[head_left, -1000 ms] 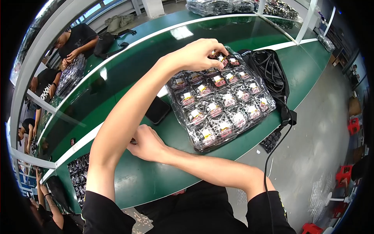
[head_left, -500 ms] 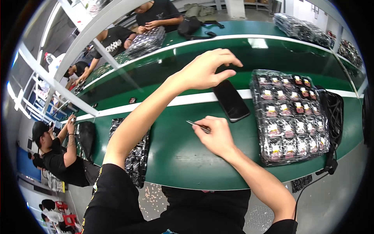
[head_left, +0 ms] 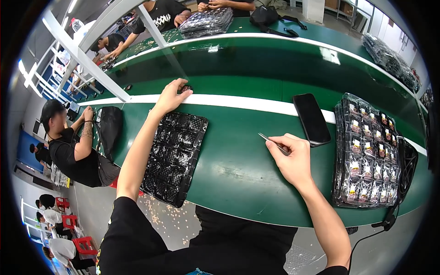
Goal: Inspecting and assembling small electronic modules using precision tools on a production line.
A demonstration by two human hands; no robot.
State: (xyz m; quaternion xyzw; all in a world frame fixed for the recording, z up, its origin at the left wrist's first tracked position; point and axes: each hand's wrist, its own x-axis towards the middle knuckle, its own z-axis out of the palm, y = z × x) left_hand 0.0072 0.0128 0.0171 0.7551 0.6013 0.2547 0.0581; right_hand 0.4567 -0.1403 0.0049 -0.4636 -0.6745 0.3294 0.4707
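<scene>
At the white rail, my left hand [head_left: 172,96] has its thumb and fingers closed round a small dark part [head_left: 187,88] on the far green strip. The part's details are too small to make out. Below that hand lies a black plastic tray [head_left: 176,158] with moulded pockets, its left side partly covered by my forearm. My right hand [head_left: 293,156] grips metal tweezers [head_left: 275,144] between thumb and fingers, the tips pointing up and left over the green table [head_left: 229,174]. A black phone [head_left: 311,120] lies just beyond my right hand.
On the right stands a stack of clear-wrapped trays [head_left: 366,156] holding small labelled items, with a black cable [head_left: 408,160] beside it. A white metal post [head_left: 87,59] rises at the left. Co-workers sit left and across, one near a black bag [head_left: 109,128].
My left hand has swung left and down from above the phone to the small dark part at the rail. The view has shifted left; my right hand still holds the tweezers.
</scene>
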